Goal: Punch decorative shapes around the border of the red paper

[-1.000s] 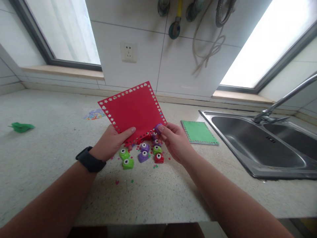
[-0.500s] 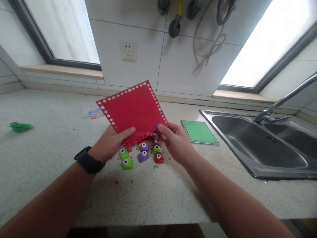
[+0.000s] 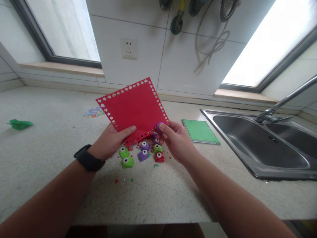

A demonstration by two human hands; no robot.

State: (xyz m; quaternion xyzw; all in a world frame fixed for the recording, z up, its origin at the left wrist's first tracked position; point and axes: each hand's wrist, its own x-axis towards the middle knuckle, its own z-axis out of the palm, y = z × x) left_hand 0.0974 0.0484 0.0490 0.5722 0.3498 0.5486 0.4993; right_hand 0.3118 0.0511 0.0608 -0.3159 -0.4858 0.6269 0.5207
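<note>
A red sheet of paper (image 3: 135, 110), its border cut with small star, heart and flower holes, is held tilted above the counter. My left hand (image 3: 116, 138) pinches its lower left part, thumb on top. At the lower right edge my right hand (image 3: 174, 140) grips a purple craft punch (image 3: 159, 128), thumb pressed on it; the punch sits at the paper's edge. Below the sheet stand several more punches: green ones (image 3: 127, 162), purple ones (image 3: 143, 155) and a red one (image 3: 159, 156). Others are partly hidden behind the paper and my right fingers.
Tiny paper cutouts (image 3: 156, 165) lie scattered around the punches. A green punched stack of paper (image 3: 201, 130) rests right, beside the steel sink (image 3: 257, 142). Crumpled green paper (image 3: 20, 124) is at far left; a pile of colored cutouts (image 3: 93, 112) lies behind the sheet.
The view has shifted slightly. Both hands keep their hold on the red paper and the purple craft punch, with hardly any movement.
</note>
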